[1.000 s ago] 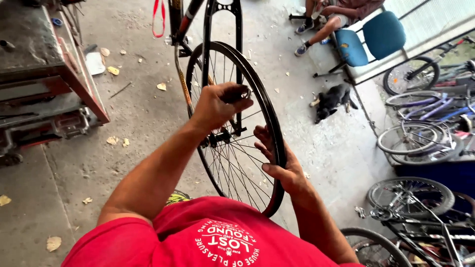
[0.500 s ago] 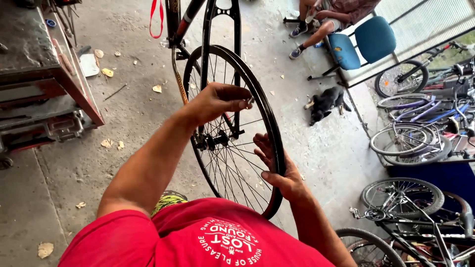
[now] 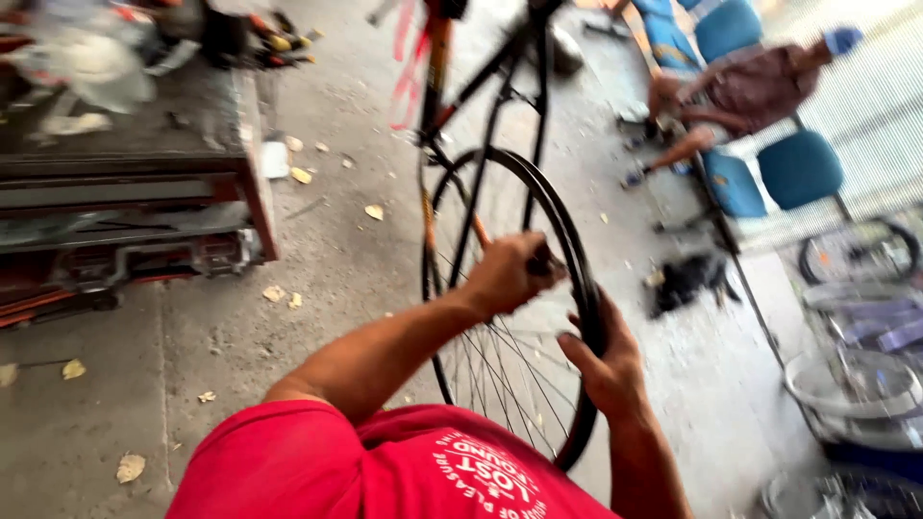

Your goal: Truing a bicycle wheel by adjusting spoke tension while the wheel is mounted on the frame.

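Fingers [image 3: 567, 348] of the right hand [image 3: 606, 370] curl around the black rim of the bicycle wheel [image 3: 510, 384], gripping it at about four o'clock on the wheel, thumb pressed to the near side. Left hand [image 3: 510, 274] is closed in a fist near the top of the spokes, at roughly one o'clock from the hub, clamped on a small dark object [image 3: 543, 261] too blurred to identify. That wheel stands upright on the concrete floor [image 3: 327, 250], mounted in a black and orange bicycle frame [image 3: 461, 86] that rises toward twelve o'clock. At nine o'clock stands a cluttered metal table [image 3: 135, 173]. At two o'clock a seated person [image 3: 740, 91] occupies blue chairs [image 3: 798, 168], with a black bundle [image 3: 687, 279] on the floor at three o'clock. More wheels [image 3: 856, 380] lie at four o'clock.
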